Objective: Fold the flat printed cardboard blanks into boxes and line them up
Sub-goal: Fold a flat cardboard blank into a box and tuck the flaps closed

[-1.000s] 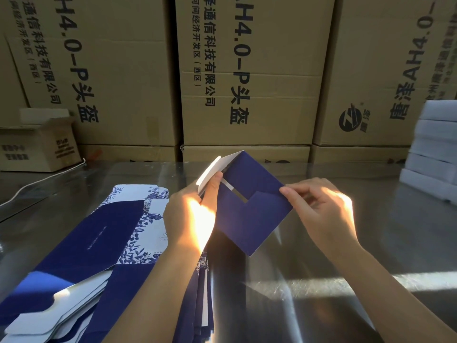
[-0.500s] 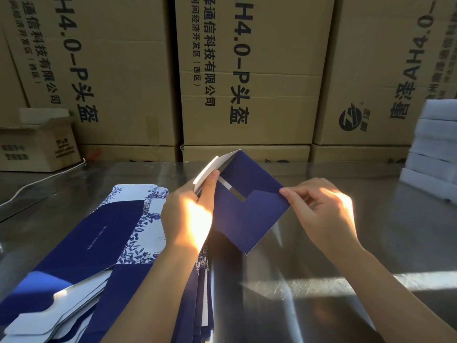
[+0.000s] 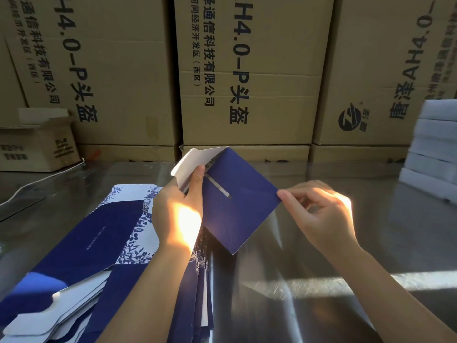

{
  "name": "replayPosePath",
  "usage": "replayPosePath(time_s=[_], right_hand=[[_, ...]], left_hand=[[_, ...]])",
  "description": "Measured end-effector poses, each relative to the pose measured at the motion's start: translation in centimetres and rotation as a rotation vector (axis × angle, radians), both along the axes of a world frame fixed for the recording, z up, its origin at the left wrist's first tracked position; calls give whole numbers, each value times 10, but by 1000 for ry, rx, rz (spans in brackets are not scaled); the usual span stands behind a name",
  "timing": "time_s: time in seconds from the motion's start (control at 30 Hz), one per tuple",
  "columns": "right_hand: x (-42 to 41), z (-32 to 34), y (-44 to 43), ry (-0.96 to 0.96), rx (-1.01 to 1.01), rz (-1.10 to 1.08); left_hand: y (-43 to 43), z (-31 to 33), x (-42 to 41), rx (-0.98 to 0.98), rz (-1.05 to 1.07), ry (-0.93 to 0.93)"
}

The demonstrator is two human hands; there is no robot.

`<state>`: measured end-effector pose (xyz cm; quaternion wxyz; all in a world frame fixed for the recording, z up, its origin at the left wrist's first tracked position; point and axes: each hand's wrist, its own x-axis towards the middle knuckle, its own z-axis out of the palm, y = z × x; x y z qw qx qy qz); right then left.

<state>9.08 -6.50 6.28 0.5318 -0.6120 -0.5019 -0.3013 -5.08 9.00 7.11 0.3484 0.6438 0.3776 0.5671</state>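
A dark blue cardboard box (image 3: 238,206) is held up above the metal table (image 3: 321,256), one corner pointing down. Its white tuck flap (image 3: 190,160) sticks out at the upper left. My left hand (image 3: 180,206) grips the box's left edge, thumb pressed along the blue face beside a pale slit. My right hand (image 3: 319,214) pinches the box's right corner between thumb and fingers. A stack of flat blue blanks (image 3: 81,246) with white floral print lies on the table to the lower left, partly under my left forearm.
Large brown shipping cartons (image 3: 247,75) form a wall behind the table. A small open carton (image 3: 39,147) sits at the far left with a white cable (image 3: 42,179) trailing from it. White foam slabs (image 3: 432,147) are stacked at the right edge.
The box has shifted slightly left and up between my hands, and its bottom flaps look pressed flatter. Both grips stay as they were.
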Motion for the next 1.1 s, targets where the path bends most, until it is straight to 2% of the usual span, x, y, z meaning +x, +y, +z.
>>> replayPosePath(time_s=[0.3, 0.5, 0.57, 0.7, 0.8, 0.93, 1.1], right_hand=[[4, -3, 1, 11, -42, -67], [4, -4, 2, -22, -169, -102], [2, -4, 2, 106, -171, -59], [-2, -1, 6, 542, -166, 224], [0, 1, 5, 596, -197, 296], [2, 1, 4, 611, -181, 319], [1, 5, 8, 726, -112, 309]], left_hand=[[-2, 0, 2, 9, 24, 25], [-4, 0, 0, 170, 62, 52], [-3, -2, 1, 227, 12, 55], [-8, -5, 3, 345, -182, 61], [-11, -5, 3, 293, -308, -18], [-9, 1, 1, 101, -472, -272], [-11, 6, 4, 28, -576, -291]])
